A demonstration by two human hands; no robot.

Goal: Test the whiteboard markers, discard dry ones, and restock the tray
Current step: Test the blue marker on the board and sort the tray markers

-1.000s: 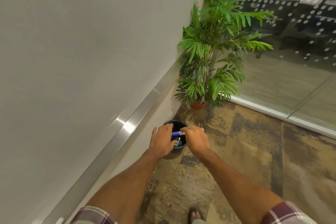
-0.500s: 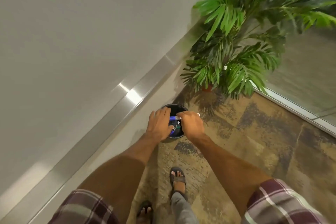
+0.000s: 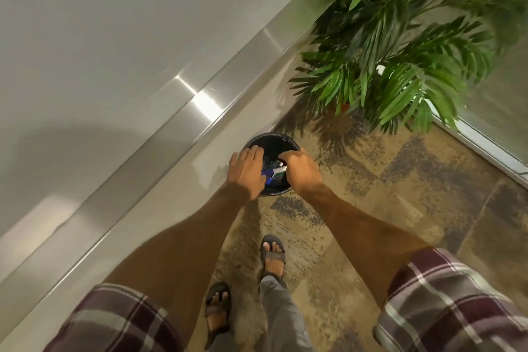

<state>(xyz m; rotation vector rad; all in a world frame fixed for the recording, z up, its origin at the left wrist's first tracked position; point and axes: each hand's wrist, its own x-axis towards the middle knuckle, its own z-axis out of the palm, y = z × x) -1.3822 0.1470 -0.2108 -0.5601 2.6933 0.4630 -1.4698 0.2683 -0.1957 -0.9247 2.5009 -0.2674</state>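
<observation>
A black round bin (image 3: 271,136) stands on the floor by the wall, with several markers lying inside. Both my hands hover over its opening. Between them is a marker (image 3: 275,172) with a white barrel and a blue end, tilted over the bin. My right hand (image 3: 302,171) pinches the white end with curled fingers. My left hand (image 3: 247,171) covers the blue end, fingers bent down over it; the contact itself is hidden. The whiteboard (image 3: 85,37) fills the upper left.
A long aluminium tray (image 3: 171,130) runs along the whiteboard's lower edge. A potted palm (image 3: 400,71) stands just beyond the bin in the corner, beside a glass partition frame (image 3: 483,148). My sandalled feet (image 3: 273,253) stand on patterned carpet.
The camera has tipped down and moved closer, so the bin and feet are nearer. Both hands stay over the bin; the marker between them has tilted from level to slanting.
</observation>
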